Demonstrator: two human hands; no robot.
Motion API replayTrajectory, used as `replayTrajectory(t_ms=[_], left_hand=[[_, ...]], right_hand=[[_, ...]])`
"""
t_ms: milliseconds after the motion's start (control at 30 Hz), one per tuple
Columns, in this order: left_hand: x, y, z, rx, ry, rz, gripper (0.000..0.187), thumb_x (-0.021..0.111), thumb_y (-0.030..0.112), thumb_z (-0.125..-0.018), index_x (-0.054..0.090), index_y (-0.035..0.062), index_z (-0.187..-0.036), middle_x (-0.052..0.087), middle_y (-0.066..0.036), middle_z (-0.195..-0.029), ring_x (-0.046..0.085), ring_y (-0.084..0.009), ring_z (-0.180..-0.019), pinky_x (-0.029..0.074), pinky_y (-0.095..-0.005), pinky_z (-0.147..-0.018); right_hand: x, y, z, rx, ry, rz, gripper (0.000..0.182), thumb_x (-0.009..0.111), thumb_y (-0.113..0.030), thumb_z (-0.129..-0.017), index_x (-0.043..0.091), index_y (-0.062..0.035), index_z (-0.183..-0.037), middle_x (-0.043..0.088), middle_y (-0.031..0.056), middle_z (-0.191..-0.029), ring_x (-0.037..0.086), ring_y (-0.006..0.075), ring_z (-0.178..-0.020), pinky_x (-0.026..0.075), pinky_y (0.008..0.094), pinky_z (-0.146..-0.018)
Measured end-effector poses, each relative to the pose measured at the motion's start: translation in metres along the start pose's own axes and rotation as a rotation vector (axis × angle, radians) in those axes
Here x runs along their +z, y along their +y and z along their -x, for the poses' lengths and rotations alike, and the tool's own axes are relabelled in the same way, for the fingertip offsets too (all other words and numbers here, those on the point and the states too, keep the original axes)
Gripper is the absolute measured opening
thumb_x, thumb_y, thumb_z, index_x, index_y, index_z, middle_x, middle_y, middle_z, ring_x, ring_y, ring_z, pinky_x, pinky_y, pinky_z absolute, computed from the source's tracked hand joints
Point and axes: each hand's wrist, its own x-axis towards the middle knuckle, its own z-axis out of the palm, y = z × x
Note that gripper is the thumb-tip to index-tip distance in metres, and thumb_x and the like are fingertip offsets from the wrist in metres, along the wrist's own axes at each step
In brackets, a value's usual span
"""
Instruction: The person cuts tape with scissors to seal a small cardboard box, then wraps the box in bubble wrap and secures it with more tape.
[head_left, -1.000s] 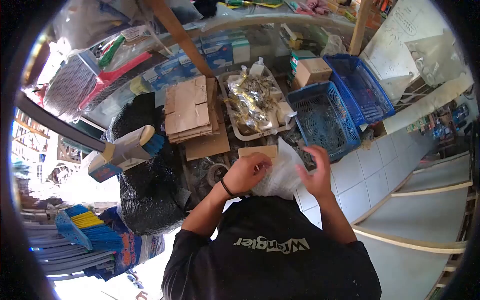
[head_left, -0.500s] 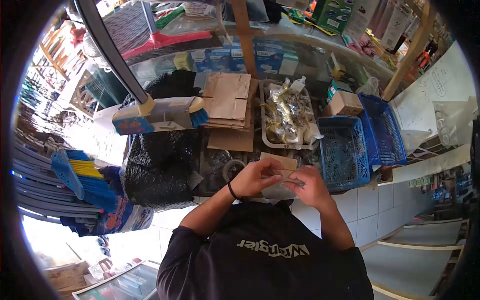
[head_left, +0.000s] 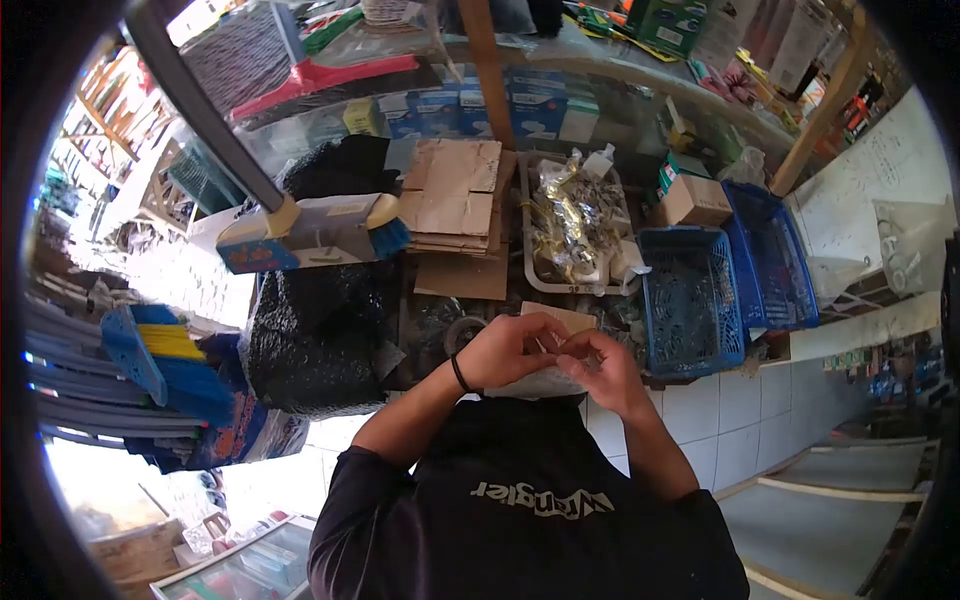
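Note:
My left hand (head_left: 503, 354), with a black band at the wrist, meets my right hand (head_left: 605, 372) just in front of my chest. Fingertips of both hands are pinched together almost touching. What sits between them is too small to make out. Below the fingers lies a pale, translucent sheet that looks like plastic (head_left: 535, 384), partly covered by the left hand. A tan cardboard piece (head_left: 556, 318) shows just beyond the fingers. Left of it, a roll of tape (head_left: 465, 338) is partly hidden by the left hand.
Stacked flat cardboard (head_left: 452, 190) stands beyond the hands, beside a white tray (head_left: 582, 291) of metallic packets. Two blue baskets (head_left: 692, 300) are at the right. A boxed broom head (head_left: 310, 240) on a grey pole and black bubble wrap (head_left: 320, 340) are at the left.
The right hand has moved slightly left and its fingertips have come closer to the left hand's. The view has shifted a little.

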Motion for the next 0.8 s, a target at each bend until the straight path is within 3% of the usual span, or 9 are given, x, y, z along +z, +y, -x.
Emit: replayTrajectory(t_ms=[167,267,467,667,800], left_hand=[[0.009,-0.002,-0.012,0.067,0.03,0.078,0.032,0.069,0.012,-0.081,0.058,0.0018,-0.109,0.068,-0.009,-0.088,0.065,-0.0172,-0.082,0.05,-0.0298,-0.072],[0.02,-0.013,-0.016,0.226,0.106,0.013,0.03,0.069,0.017,-0.081,0.06,0.002,-0.105,0.067,-0.011,-0.083,0.066,-0.0235,-0.076,0.051,-0.0328,-0.071],[0.036,-0.008,-0.014,0.104,0.111,-0.194,0.022,0.071,0.019,-0.078,0.064,0.0,-0.086,0.064,-0.013,-0.077,0.063,-0.0302,-0.072,0.049,-0.0349,-0.068],[0.052,-0.019,-0.007,0.332,0.358,-0.398,0.014,0.074,0.01,-0.07,0.064,0.005,-0.079,0.062,-0.01,-0.074,0.06,-0.0282,-0.068,0.047,-0.0359,-0.063],[0.055,-0.021,-0.004,0.582,0.481,-0.542,0.023,0.071,0.002,-0.061,0.064,0.0074,-0.083,0.062,-0.006,-0.08,0.06,-0.0245,-0.072,0.045,-0.0348,-0.067]], right_hand=[[-0.007,0.003,0.006,0.064,0.161,-0.007,0.015,0.065,-0.015,-0.086,0.06,-0.0006,-0.087,0.063,0.004,-0.078,0.058,0.0099,-0.072,0.046,0.0255,-0.067],[-0.011,0.006,0.013,0.075,0.235,-0.122,0.013,0.063,-0.012,-0.088,0.059,-0.0005,-0.087,0.062,0.0029,-0.077,0.057,0.0079,-0.072,0.045,0.0237,-0.066],[-0.009,0.021,0.021,0.136,0.3,-0.332,0.013,0.062,-0.013,-0.089,0.057,-0.0007,-0.09,0.061,0.0023,-0.078,0.056,0.0071,-0.074,0.045,0.0224,-0.067],[-0.007,0.023,0.021,0.155,0.352,-0.513,0.012,0.06,-0.013,-0.09,0.058,-0.0012,-0.091,0.061,0.003,-0.078,0.056,0.0087,-0.071,0.045,0.0236,-0.065],[-0.004,0.02,0.019,0.182,0.385,-0.563,0.012,0.06,-0.014,-0.09,0.058,-0.0018,-0.091,0.062,0.0037,-0.077,0.057,0.0104,-0.069,0.046,0.0247,-0.063]])
